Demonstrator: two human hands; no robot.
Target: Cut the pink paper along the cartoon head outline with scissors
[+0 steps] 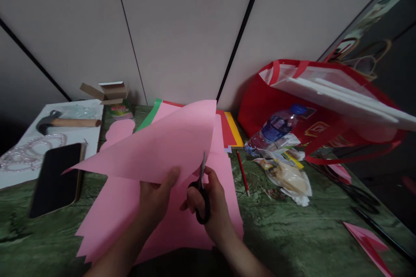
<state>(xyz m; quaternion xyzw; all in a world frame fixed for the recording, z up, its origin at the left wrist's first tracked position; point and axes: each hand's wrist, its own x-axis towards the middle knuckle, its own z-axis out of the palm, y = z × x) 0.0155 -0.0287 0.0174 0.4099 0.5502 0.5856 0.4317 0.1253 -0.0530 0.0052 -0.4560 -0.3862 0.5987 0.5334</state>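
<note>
My left hand [157, 194] grips the lower edge of a raised pink paper sheet [162, 143], thumb on top and fingers hidden underneath. The sheet curves upward at its far right corner. In my right hand [212, 201] is a pair of scissors [202, 190] with black handles, fingers through the loops. Their blades point up and away, at the right edge of the sheet; whether they touch the paper I cannot tell. Below both hands lies a stack of pink paper [208, 236] with jagged lower corners. A scalloped pink paper piece [120, 131] shows at the stack's upper left.
Left are a phone [56, 179], a hammer [69, 122], clear beads [35, 151] and an opened small box [118, 104]. Right are a red pencil [243, 173], a water bottle [274, 130], a crumpled food wrapper [289, 177], a red bag [260, 95] and other black-handled scissors [360, 197].
</note>
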